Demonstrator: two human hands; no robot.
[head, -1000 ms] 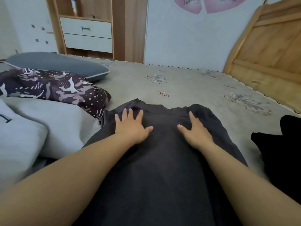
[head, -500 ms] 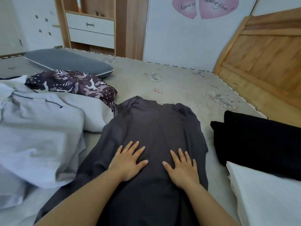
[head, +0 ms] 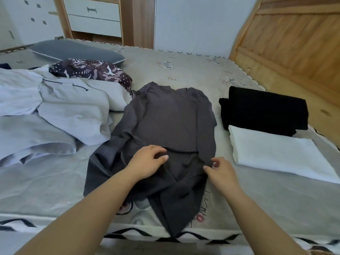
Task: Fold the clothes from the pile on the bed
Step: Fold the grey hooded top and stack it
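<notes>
A dark grey garment lies spread lengthways on the bed, its near end hanging over the front edge. My left hand rests on its middle with fingers curled, gathering the fabric at a crosswise fold line. My right hand pinches the garment's right edge between thumb and fingers. To the left lies the unfolded pile: light grey clothes and a patterned purple piece.
A folded black garment and a folded white one lie at the right. A grey pillow sits at the back left. A wooden headboard stands at the right; drawers stand behind the bed.
Both hands slid down the grey garment from its collar end towards me. They were flat before; now their fingers curl and take hold of the fabric near its middle.
</notes>
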